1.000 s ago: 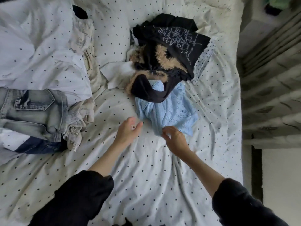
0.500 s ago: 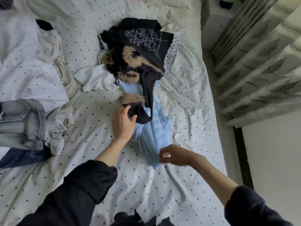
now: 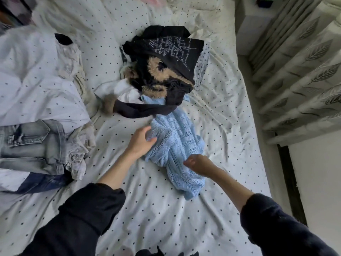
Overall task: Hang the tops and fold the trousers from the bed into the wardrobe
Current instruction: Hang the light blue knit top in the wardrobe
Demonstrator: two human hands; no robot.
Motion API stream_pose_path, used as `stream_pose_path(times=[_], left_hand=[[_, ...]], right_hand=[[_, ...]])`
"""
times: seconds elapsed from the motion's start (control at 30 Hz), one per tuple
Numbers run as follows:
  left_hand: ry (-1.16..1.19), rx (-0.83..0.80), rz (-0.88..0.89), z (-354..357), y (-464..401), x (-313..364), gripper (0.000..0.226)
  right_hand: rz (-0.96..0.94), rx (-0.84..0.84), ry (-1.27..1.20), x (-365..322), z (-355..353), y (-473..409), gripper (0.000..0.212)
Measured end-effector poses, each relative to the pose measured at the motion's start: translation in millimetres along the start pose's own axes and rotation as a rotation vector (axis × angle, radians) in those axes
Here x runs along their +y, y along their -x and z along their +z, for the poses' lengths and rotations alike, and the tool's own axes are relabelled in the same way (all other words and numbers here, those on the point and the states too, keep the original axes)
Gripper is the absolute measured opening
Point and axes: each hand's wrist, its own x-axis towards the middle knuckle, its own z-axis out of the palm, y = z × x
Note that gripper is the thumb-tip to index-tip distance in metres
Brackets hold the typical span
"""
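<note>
A light blue knit top (image 3: 177, 145) lies stretched out on the dotted bed sheet (image 3: 156, 209), its upper end still under a pile of clothes. My left hand (image 3: 140, 143) grips the top's left edge. My right hand (image 3: 199, 163) pinches the knit lower down on its right side. The pile holds a black fur-trimmed garment (image 3: 166, 78), whose sleeve (image 3: 136, 109) lies flung out to the left, and a black printed top (image 3: 171, 47). Pale grey jeans (image 3: 31, 143) lie at the left over darker blue jeans (image 3: 42, 182).
A white garment (image 3: 125, 91) peeks from under the pile. A crumpled dotted duvet (image 3: 33, 89) and a cream lace garment (image 3: 77, 150) fill the left side. A leaf-patterned curtain (image 3: 304, 71) hangs along the bed's right edge.
My left hand dropped the black fur-cuffed sleeve off to the left and moved down onto the blue top. My right hand has drawn the blue top further out of the pile.
</note>
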Motion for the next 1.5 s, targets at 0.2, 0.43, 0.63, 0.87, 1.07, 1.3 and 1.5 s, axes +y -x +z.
stream_pose_path(times=[0.2,0.43,0.63,0.87,1.07,1.3,1.5], left_hand=[[0.156,0.004,-0.088,30.2,0.1,-18.3,0.047],[0.093,0.377,-0.217,-18.3,20.0,-53.2,0.018],[0.065,0.416,-0.269,-26.4,32.0,-88.6,0.019],[-0.152,0.526,0.094,12.7,46.9,-28.3,0.029],[-0.115,0.138,0.233,66.6,85.9,39.6,0.047],[0.146,0.467,0.093,35.9,93.1,81.3,0.021],[0.155,0.524,0.106,-45.3,134.0,60.4,0.014]], right_hand=[[0.071,0.188,-0.116,-11.0,8.5,-22.3,0.035],[0.322,0.218,-0.153,31.0,-1.1,-39.9,0.039],[0.492,0.219,-0.846,23.0,-9.8,-57.9,0.011],[0.232,0.348,-0.919,-1.1,-28.2,-17.8,0.026],[0.021,0.238,-1.005,-39.0,-68.1,30.2,0.026],[-0.24,0.24,-0.921,-93.0,-95.9,79.6,0.027],[-0.403,0.583,-0.233,-110.9,-119.5,97.9,0.012]])
